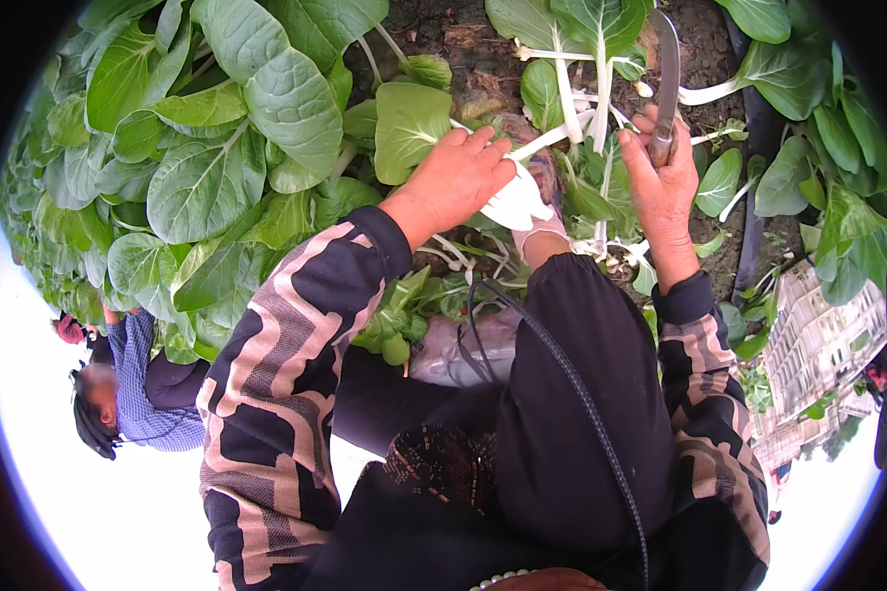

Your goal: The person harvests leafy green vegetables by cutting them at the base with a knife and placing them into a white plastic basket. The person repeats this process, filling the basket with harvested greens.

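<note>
My left hand (462, 181) grips a bok choy (516, 201), whose thick white stalks show below my fingers. A green leaf of it (412, 129) seems to spread out past my knuckles. In my right hand (663, 181) is a knife with a slightly curved blade (667, 70) and a worn handle (661, 148), the blade pointing away from me. Loose bok choy leaves with white stalks (600, 96) lie on the soil between and beyond my hands. The lower end of the handle is hidden in my palm.
Dense standing bok choy (207, 177) fills the left side. A dark hose or pipe (752, 185) runs along the soil at right, near white plastic crates (820, 340). My shod foot (545, 185) is between my hands. Another person (151, 399) crouches at far left.
</note>
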A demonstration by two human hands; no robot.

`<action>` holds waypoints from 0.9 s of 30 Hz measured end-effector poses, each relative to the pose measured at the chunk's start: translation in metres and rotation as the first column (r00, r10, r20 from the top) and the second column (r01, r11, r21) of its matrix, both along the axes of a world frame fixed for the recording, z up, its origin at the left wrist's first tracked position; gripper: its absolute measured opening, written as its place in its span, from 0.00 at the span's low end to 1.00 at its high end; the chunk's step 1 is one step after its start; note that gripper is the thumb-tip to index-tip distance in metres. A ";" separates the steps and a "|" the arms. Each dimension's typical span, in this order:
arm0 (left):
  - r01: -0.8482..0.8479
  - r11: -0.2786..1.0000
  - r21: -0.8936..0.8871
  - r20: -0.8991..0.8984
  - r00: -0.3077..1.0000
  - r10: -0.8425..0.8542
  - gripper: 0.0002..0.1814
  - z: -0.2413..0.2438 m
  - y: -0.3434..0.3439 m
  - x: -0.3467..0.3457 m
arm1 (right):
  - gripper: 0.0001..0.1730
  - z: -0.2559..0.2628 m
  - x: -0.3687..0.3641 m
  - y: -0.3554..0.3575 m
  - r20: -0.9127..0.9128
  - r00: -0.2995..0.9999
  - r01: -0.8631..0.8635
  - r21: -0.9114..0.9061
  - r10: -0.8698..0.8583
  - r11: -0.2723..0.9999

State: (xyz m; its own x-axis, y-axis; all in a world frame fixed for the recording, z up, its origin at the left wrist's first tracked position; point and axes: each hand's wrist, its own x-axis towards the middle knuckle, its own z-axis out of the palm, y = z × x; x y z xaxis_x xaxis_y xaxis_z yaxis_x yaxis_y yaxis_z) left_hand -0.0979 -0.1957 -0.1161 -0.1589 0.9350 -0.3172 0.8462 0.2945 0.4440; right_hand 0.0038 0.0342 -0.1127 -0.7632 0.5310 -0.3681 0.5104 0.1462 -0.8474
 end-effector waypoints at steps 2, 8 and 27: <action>-0.050 0.998 0.043 0.005 0.999 0.050 0.15 -0.008 -0.002 0.004 | 0.25 0.002 0.002 -0.011 0.063 0.998 0.014 -0.061 -0.010 0.998; -0.078 0.996 0.051 -0.074 0.994 0.082 0.20 -0.012 -0.001 0.000 | 0.19 0.003 -0.001 -0.029 0.192 0.981 0.105 -0.328 -0.042 0.939; -0.368 0.926 -0.082 0.479 0.800 0.360 0.15 0.087 0.085 -0.076 | 0.11 -0.036 -0.075 0.059 0.375 0.924 0.189 -0.293 -0.070 0.937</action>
